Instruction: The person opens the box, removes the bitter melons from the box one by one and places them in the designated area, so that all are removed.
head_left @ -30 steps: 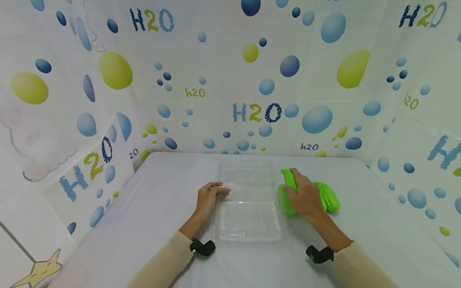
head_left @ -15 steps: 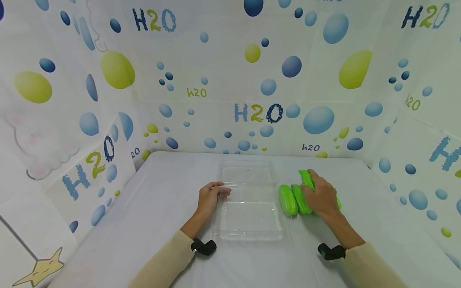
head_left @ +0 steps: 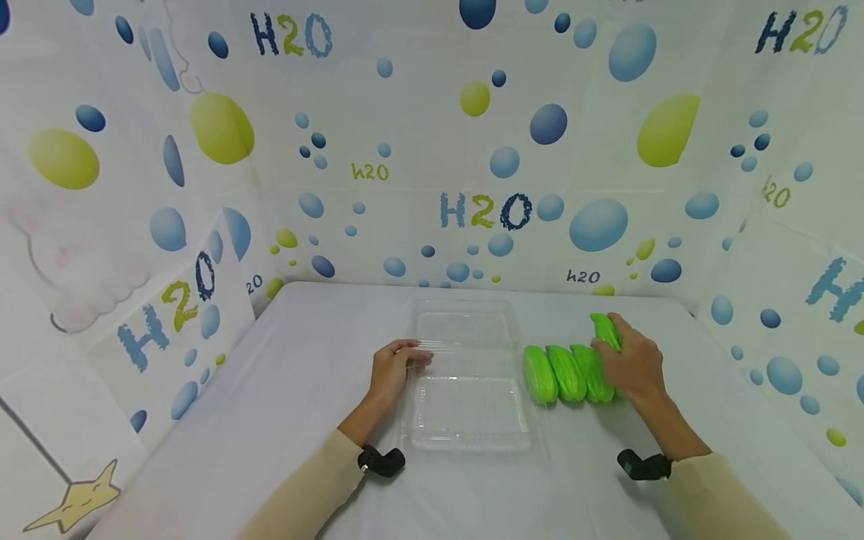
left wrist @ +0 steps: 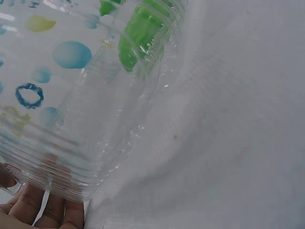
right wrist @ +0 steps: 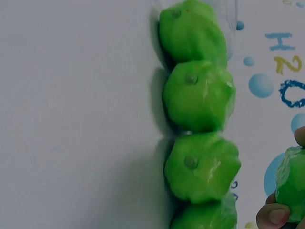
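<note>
A clear plastic clamshell box point(head_left: 472, 412) lies opened flat on the table, its lid half point(head_left: 462, 330) toward the back. My left hand point(head_left: 391, 371) grips its left side near the hinge, thumb over the edge; the left wrist view shows the fingers point(left wrist: 55, 212) around the ribbed plastic. To the right of the box, several bright green, ridged, elongated vegetables point(head_left: 565, 373) lie side by side in a row. My right hand point(head_left: 634, 367) holds another green vegetable point(head_left: 604, 330) above the row's right end, partly hiding the last one. In the right wrist view, the lying vegetables point(right wrist: 200, 95) show round stem ends.
A white cloth covers the table point(head_left: 304, 322). Behind and at both sides stand sheets printed with blue and yellow dots and H2O lettering point(head_left: 486, 210). A dark camera is strapped to each wrist.
My right hand has moved rightward along the row with the held green vegetable, uncovering more of the lying ones. The left hand and the clear box stay in place.
</note>
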Available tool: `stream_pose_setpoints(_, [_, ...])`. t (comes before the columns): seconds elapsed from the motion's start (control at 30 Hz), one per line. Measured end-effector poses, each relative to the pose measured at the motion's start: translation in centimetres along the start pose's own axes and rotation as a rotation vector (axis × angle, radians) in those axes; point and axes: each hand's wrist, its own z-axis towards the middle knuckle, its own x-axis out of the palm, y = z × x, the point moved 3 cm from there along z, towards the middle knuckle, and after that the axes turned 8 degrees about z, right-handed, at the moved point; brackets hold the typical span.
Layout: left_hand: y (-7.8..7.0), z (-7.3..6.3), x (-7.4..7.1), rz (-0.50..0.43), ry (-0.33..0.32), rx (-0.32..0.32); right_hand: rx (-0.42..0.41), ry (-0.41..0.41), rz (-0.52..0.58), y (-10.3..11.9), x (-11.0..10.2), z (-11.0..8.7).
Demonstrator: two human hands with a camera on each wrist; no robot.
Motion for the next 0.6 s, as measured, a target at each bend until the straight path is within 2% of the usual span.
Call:
stream_pose_setpoints(0.2, [2.2, 1.3, 0.1, 0.020, -0.012, 0.013, 0.039, -0.003, -0.036, -1.1, -0.6, 0.2])
stream_pose_setpoints(0.6, [2.4, 1.4, 0.1, 0.037, -0.040, 0.017, 0.106, 0.014, -0.039, -3.4, -1.1, 0.3])
